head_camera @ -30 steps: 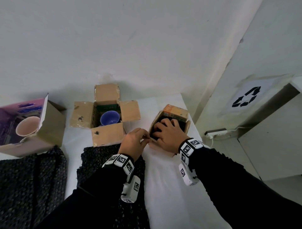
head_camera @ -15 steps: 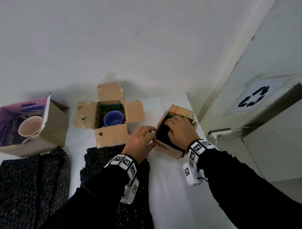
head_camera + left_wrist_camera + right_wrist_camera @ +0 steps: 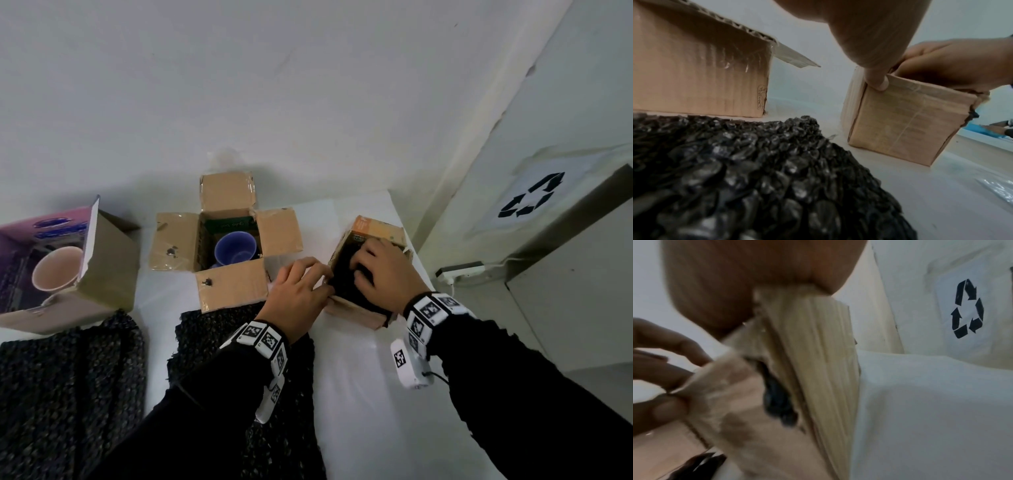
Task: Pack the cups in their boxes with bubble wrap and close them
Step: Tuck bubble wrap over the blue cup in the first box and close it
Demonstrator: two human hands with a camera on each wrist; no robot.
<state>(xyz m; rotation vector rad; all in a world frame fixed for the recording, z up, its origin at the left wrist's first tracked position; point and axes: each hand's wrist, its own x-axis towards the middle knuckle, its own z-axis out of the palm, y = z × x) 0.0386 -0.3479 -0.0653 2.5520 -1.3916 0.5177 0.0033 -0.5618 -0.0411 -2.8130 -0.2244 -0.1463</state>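
Note:
A small cardboard box stands on the white table at the right, stuffed with black bubble wrap. My right hand reaches into it from above, fingers curled into the wrap. My left hand pinches the box's left wall; in the left wrist view its thumb lies on the outer corner of the box. Black wrap shows through a torn corner in the right wrist view. Any cup inside is hidden. A blue cup sits in the open middle box. A pink cup sits in the left box.
Two sheets of black bubble wrap lie on the table's near side, one on the left and one under my left forearm. A wall rises right behind the boxes. To the right stand a power strip and a cabinet with a recycling sign.
My right hand has pushed further down into the small box, onto the black wrap. My left hand has stayed at the box's left wall. The box has turned slightly.

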